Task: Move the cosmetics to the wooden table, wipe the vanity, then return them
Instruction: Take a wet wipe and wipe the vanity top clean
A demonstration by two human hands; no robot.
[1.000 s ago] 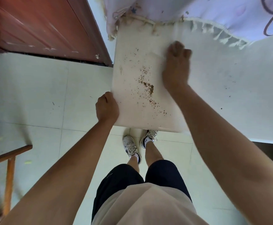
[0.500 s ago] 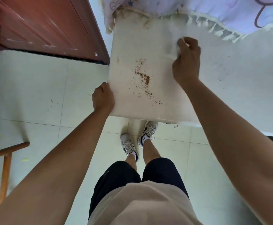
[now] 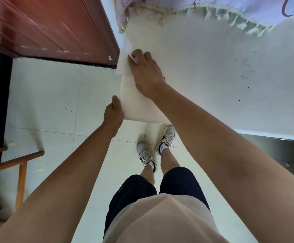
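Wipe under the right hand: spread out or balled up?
Spread out: the wipe lies as a flat sheet under the right hand's fingers, overhanging the vanity's left edge.

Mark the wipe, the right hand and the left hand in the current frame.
wipe (image 3: pixel 122 64): head view, on its exposed white part.
right hand (image 3: pixel 147 76): head view, on the back of the hand.
left hand (image 3: pixel 113 114): head view, on the back of the hand.

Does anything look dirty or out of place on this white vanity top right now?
Yes. Dark specks dot the right side of the vanity top, away from the wiping. The tissue under the right hand hangs over the left edge.
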